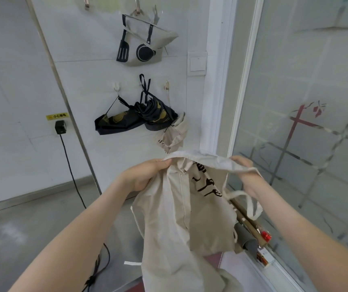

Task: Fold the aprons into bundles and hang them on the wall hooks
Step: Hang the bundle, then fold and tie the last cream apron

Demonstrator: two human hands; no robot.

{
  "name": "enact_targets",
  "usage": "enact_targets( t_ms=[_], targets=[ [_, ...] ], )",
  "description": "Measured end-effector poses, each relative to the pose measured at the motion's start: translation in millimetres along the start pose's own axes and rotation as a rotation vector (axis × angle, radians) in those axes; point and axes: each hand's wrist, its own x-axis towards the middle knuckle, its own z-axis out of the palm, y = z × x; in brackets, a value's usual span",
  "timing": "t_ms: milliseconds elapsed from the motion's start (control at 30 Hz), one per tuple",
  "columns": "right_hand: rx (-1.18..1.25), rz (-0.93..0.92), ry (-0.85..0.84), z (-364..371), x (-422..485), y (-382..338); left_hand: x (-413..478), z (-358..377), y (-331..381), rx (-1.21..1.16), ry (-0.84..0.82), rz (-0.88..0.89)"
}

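I hold a beige apron (181,209) up in front of me with both hands, its top edge stretched between them and the rest hanging down toward six o'clock. My left hand (145,175) has its fingers (164,163) clamped on the cloth at the left end of that edge, thumb on the near side. My right hand (245,173) grips the right end, fingers (239,160) curled over the hem and closed on it. Black printing shows on the front of the apron between my hands, and a pale strap (251,202) loops down just below my right wrist. On the wall at twelve o'clock, a light apron with a spatula print (145,43) hangs folded from a top hook (137,6). Below it, two black aprons (136,118) hang bundled side by side, touching each other, and another beige apron (174,133) hangs just to their right, partly behind the one I hold. At three o'clock stands a frosted glass door (307,102). At nine o'clock a black plug (60,127) sits in the wall, its cable (72,173) running down to the grey floor (32,224).
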Motion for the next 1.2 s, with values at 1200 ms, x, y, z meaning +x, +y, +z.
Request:
enact_targets(
  t_ms=[1200],
  targets=[
    [0.086,0.24,-0.747,1.3,-25.6,41.1,36.0,9.9,-26.3,0.006,0.389,0.098]
  ],
)
